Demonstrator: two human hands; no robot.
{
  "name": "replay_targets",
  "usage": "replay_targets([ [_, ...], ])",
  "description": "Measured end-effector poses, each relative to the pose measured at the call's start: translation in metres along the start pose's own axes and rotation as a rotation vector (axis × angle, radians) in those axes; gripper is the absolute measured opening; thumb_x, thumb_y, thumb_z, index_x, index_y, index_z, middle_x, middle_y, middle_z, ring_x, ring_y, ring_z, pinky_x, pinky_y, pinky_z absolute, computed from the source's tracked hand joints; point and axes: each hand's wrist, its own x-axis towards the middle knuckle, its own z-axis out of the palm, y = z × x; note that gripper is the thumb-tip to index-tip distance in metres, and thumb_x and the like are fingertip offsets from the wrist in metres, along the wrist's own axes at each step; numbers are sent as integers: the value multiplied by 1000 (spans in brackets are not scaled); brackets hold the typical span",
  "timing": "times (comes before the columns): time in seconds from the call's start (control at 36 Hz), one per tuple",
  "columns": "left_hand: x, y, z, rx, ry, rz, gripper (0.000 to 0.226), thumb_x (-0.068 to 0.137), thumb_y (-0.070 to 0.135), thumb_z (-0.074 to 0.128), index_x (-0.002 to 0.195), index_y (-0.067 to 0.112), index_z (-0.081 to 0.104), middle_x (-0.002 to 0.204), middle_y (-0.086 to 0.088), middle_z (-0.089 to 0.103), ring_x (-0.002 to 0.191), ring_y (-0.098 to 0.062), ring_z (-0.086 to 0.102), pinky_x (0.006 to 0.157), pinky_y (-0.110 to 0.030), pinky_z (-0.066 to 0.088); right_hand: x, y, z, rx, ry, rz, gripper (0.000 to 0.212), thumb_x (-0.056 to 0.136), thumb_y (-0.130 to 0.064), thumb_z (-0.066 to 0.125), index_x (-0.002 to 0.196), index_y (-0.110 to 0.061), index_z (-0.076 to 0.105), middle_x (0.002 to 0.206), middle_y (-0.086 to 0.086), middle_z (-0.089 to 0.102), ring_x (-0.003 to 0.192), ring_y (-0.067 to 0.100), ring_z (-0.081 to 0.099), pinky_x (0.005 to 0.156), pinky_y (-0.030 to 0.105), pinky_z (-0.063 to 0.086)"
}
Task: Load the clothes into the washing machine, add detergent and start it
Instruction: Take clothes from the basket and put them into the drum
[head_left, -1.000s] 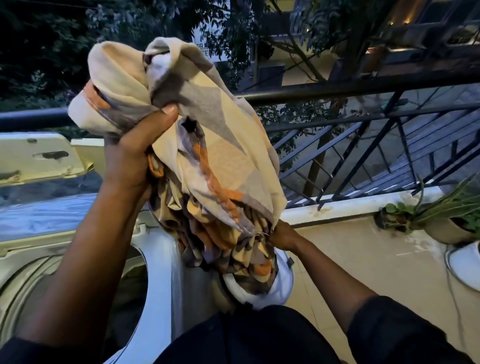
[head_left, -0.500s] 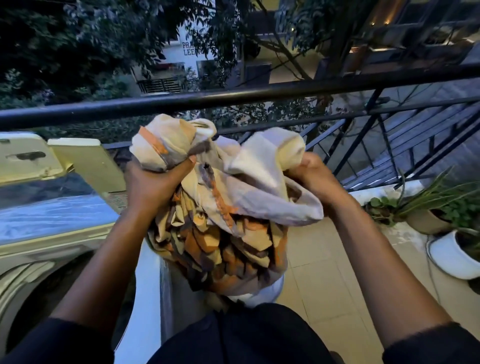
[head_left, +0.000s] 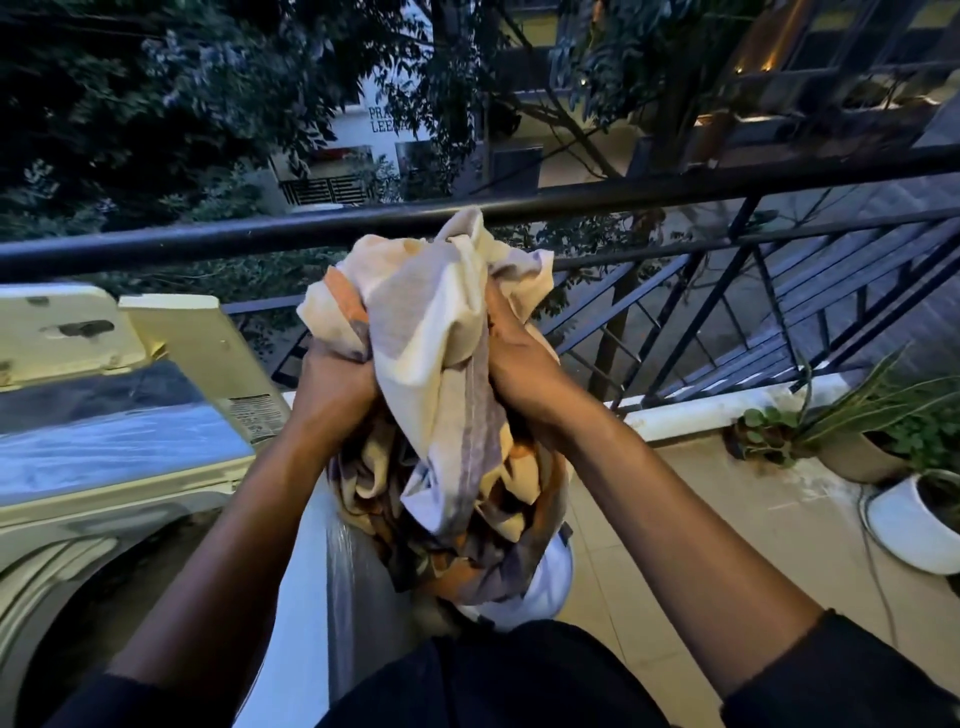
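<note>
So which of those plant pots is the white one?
The pot nearest the right edge, closest to the person; the other pot behind it is tan.

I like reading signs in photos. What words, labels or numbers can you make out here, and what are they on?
"PRA" over "LEE": cut-off letters on the white building wall behind the trees; leaves hide the rest.
Printed sticker on the washing machine, beside the left hand: too small and blurred to read.
Nothing readable on the patterned cloth bundle.
</note>
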Motion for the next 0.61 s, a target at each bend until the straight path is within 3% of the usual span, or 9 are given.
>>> replay_targets([
  [0.08,-2,-5,-2,22,-79,40,20,64,40,86,79,34,74,70,30,71,70,20,61,70,-14,51,0,10,0,244,-69,87,61,102,-39,54,160,-34,34,161,-1,44,146,18,45,119,42,41],
  [0.14,-6,-5,2,85,-81,39,35,54,48,89,83,35,74,71,33,70,74,23,60,75,-13,52,0,17,2,444,-93,111,62,98,-29,50,156,-10,41,132,5,67,118,16,68,97,32,56],
  [0.22,-10,1,7,154,-29,51,50,39,65,79,85,46,70,84,36,70,96,7,67,89,-27,55,-1,19,4,544,-123,54,29,101,-12,42,114,-8,69,93,-1,73,86,13,70,79,26,56],
  [0.28,-10,2,9,145,11,37,60,38,66,84,92,42,73,96,24,74,102,-3,70,91,-39,59,-1,18,3,517,-111,63,27,101,-3,39,89,-3,63,80,11,60,76,25,57,69,28,50],
  [0.33,-9,-2,8,129,24,25,59,41,62,92,92,41,73,94,21,74,91,9,69,86,-34,59,3,27,-2,427,-51,82,18,96,2,41,91,-1,58,81,13,46,81,28,43,67,29,43],
  [0.39,-9,-6,8,94,45,33,51,44,57,96,86,42,71,89,23,73,80,20,65,77,-23,56,6,33,-5,391,-59,79,15,88,-3,47,87,5,60,90,23,57,90,37,54,77,30,45],
  [0.44,-8,-10,10,63,80,46,39,51,47,98,80,46,71,79,28,72,76,23,63,65,-13,53,4,30,-7,447,-151,94,43,86,-7,43,125,-2,60,125,24,61,121,39,56,100,37,45],
  [0.5,-9,-11,14,19,104,59,35,63,29,99,74,45,70,71,37,69,73,24,62,59,-7,50,3,28,-11,443,-226,62,57,88,-11,43,145,-14,50,140,10,58,131,27,55,111,37,44],
  [0.61,-10,-9,13,-87,165,30,36,53,48,93,83,54,74,83,35,72,85,15,69,71,-18,55,5,38,-28,195,-17,-3,48,93,-23,53,139,-12,61,139,8,65,129,24,62,101,30,51],
])
